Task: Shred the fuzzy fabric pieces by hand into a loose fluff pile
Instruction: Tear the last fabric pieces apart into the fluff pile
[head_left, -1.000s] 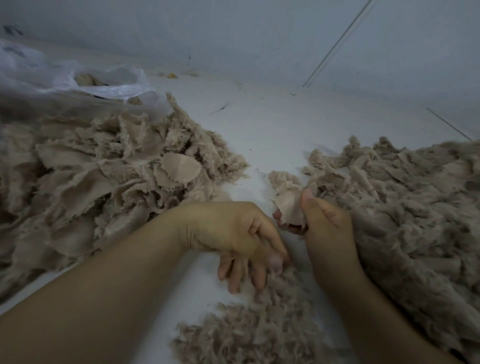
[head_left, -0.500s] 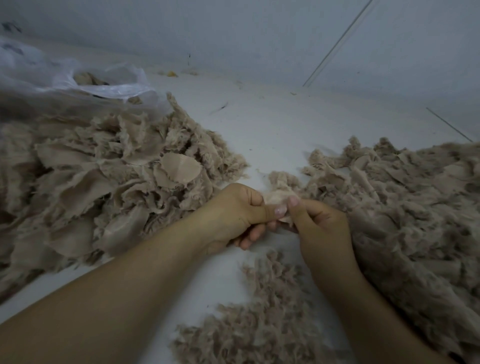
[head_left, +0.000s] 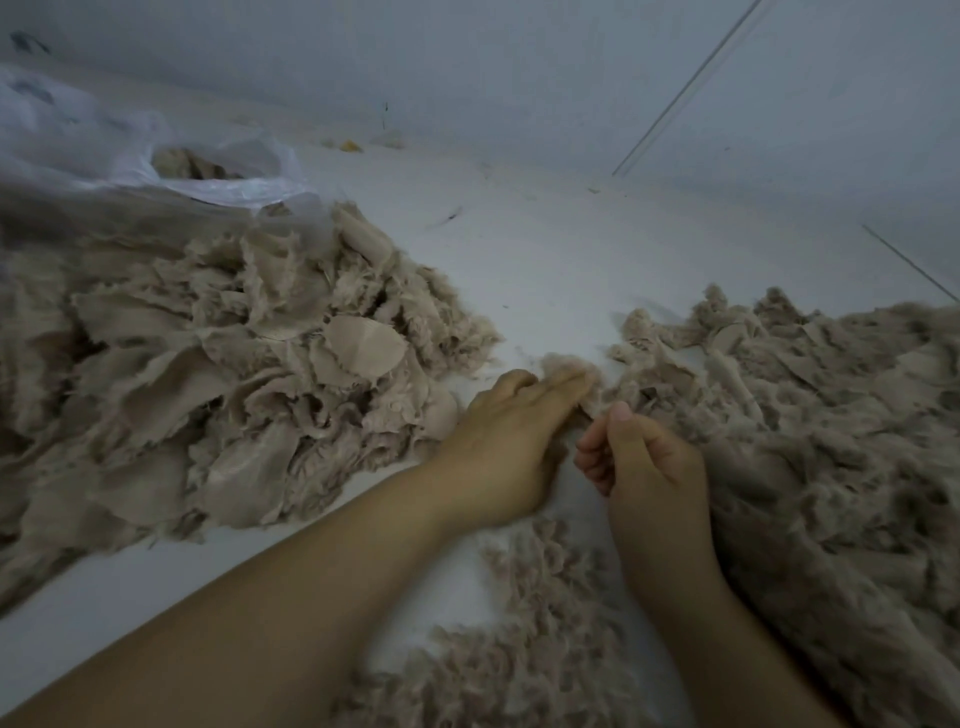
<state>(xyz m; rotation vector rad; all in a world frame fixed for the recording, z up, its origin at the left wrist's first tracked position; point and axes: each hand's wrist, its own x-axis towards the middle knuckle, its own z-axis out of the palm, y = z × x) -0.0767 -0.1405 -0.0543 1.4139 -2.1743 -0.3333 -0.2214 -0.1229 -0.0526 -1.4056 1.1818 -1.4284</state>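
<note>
A heap of beige fuzzy fabric pieces (head_left: 249, 374) lies on the left of the white surface. A second, more shredded heap (head_left: 810, 431) spreads along the right, and loose fluff (head_left: 540, 639) lies between my forearms near the bottom. My left hand (head_left: 509, 441) reaches forward, its straight fingers resting on a fuzzy tuft (head_left: 563, 366) at the right heap's near edge; its thumb is hidden. My right hand (head_left: 644, 462) sits just right of it with fingers curled and thumb up. Blur and shadow hide whether a scrap is pinched in it.
A clear plastic bag (head_left: 130, 156) holding more beige pieces lies at the back left. A grey wall (head_left: 571, 78) runs close behind the white surface (head_left: 545, 260). Small bits of debris (head_left: 350, 146) lie at the wall's foot.
Both hands were pinching one small fabric piece together. My left hand has since let go and stretched forward onto the tuft. My right hand has drawn back slightly, and that piece is no longer seen.
</note>
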